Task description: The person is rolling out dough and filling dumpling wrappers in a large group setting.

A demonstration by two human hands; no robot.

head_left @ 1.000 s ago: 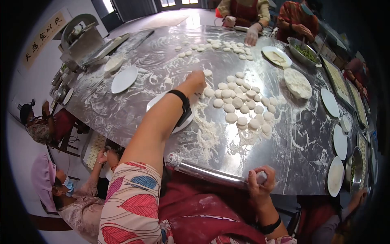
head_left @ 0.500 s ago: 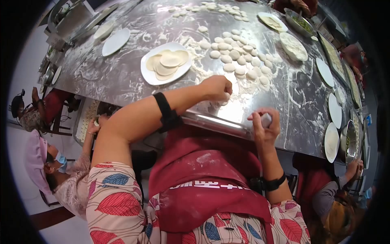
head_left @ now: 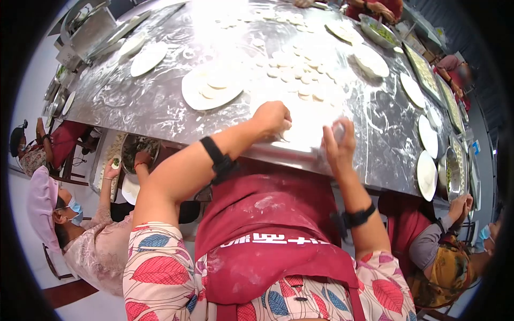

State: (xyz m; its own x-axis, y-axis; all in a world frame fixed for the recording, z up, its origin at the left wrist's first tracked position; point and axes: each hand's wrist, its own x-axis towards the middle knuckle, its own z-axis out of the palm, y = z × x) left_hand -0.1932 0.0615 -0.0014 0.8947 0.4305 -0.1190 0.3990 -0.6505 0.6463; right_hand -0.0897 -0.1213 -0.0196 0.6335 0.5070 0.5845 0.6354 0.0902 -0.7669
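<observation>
My left hand [head_left: 272,119] is closed over the floury metal table [head_left: 369,139], fingers pinched on the edge of a pale dough piece [head_left: 285,136], partly lost in glare. Near the table's front edge, my right hand [head_left: 339,143] curls around the greyish end of a rolling pin [head_left: 338,130]; the rest of the pin is hard to make out. Beyond my hands lie several small dough rounds [head_left: 304,75], washed out by bright light. To their left, a white plate [head_left: 191,91] bears flat, rolled dough wrappers.
More white plates stand at the left [head_left: 148,59] and right [head_left: 426,175]. A metal bowl of green filling [head_left: 379,32] is at the back right. A co-worker in a pink cap [head_left: 44,203] sits at the left, another person [head_left: 447,262] at the right.
The view has shifted and the table looks brighter. My left hand has moved slightly left, and my right hand has moved up and left with its fingers more raised.
</observation>
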